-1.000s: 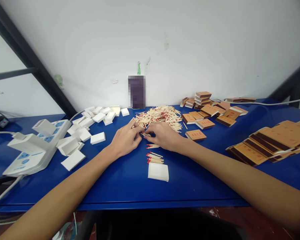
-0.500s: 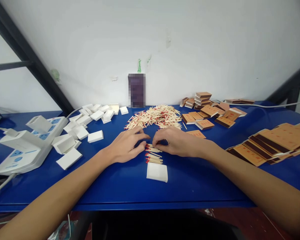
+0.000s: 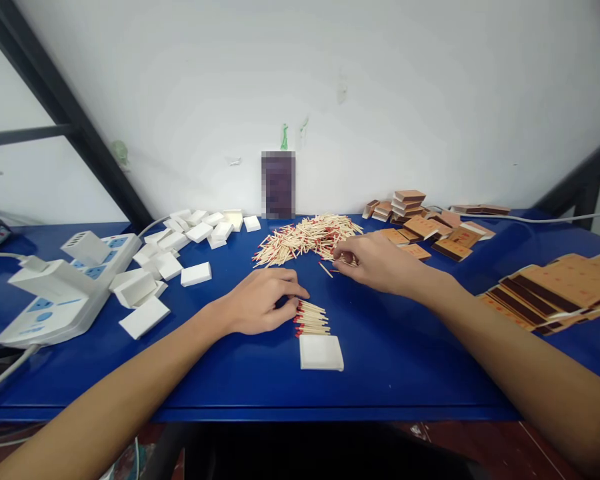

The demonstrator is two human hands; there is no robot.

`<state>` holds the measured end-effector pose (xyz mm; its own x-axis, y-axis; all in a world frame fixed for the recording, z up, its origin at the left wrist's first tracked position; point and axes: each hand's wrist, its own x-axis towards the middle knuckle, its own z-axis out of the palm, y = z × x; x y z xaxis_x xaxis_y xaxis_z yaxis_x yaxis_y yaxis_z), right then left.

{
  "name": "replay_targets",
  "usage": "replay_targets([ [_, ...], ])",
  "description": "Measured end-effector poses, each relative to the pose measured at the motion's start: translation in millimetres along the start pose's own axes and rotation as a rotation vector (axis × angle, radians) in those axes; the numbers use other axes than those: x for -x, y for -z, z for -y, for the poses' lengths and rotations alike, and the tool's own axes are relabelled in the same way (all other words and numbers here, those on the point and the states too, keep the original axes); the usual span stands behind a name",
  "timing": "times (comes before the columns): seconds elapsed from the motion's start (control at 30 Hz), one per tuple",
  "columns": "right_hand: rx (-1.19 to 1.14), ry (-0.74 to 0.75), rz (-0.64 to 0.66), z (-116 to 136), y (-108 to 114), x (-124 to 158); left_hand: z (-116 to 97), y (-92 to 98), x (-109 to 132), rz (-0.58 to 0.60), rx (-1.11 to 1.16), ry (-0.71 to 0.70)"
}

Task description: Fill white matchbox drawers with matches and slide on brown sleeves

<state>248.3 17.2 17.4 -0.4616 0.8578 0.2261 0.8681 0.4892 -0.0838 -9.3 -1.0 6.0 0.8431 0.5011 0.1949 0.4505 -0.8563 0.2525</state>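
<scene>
A short row of red-headed matches (image 3: 314, 321) lies on the blue table, heads to the left. Beside its upper left end rests my left hand (image 3: 260, 301), thumb and forefinger apart at the match heads, with nothing seen held. My right hand (image 3: 383, 261) is at the near right edge of the big match pile (image 3: 305, 237), its fingers curled together around some matches there; its fingertips partly hide them. A loose match (image 3: 325, 269) lies just left of those fingertips. Directly below the row sits a small white matchbox tray (image 3: 321, 353).
White matchbox trays (image 3: 196, 274) are scattered at the left, near a white power strip (image 3: 70, 307) with plugs and cables. Brown matchbox sleeves (image 3: 420, 227) lie at the back right, with more sleeves (image 3: 555, 287) overlapping at the right. A pixelated dark rectangle (image 3: 279, 185) stands against the wall.
My right hand has gone from the match row up and right to the pile's edge. My left hand stays by the row. The view has shifted slightly.
</scene>
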Motion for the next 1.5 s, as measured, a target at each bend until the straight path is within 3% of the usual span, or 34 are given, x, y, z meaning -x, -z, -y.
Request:
replay_targets([
  [0.2,0.032,-0.022,0.106,-4.1,-5.7,6.9,13.7,-6.2,-3.0,-0.112,-0.118,0.168],
  [0.33,0.000,-0.023,0.069,0.9,-14.4,3.8,21.0,-7.5,-3.9,-0.168,-0.131,0.288],
  [0.47,-0.010,-0.117,0.040,14.8,-20.4,-2.8,24.9,-5.9,-3.1,-0.222,-0.253,0.350],
  [0.57,-0.061,-0.130,0.020,20.5,-24.8,-3.6,27.2,-4.6,-1.7,-0.226,-0.396,0.332],
  [0.63,-0.104,-0.048,-0.002,21.3,-28.1,-2.3,28.3,-4.2,-0.9,-0.200,-0.435,0.304],
  [0.77,-0.141,0.127,-0.076,25.3,-33.2,-1.6,29.6,-4.8,-0.6,-0.169,-0.399,0.267],
  [0.9,-0.151,0.153,-0.106,35.8,-34.7,-6.9,30.0,-5.6,-1.6,-0.162,-0.341,0.221],
  [1.07,-0.142,0.073,-0.099,36.1,-34.4,-8.8,29.5,-4.6,-2.5,-0.123,-0.284,0.174],
  [1.27,-0.175,0.256,-0.015,36.6,-30.4,-4.0,29.6,-4.3,-3.1,-0.100,-0.293,0.173],
  [1.5,-0.207,0.308,0.008,45.9,-36.2,-13.2,34.3,-5.7,-4.9,-0.096,-0.118,0.108],
])
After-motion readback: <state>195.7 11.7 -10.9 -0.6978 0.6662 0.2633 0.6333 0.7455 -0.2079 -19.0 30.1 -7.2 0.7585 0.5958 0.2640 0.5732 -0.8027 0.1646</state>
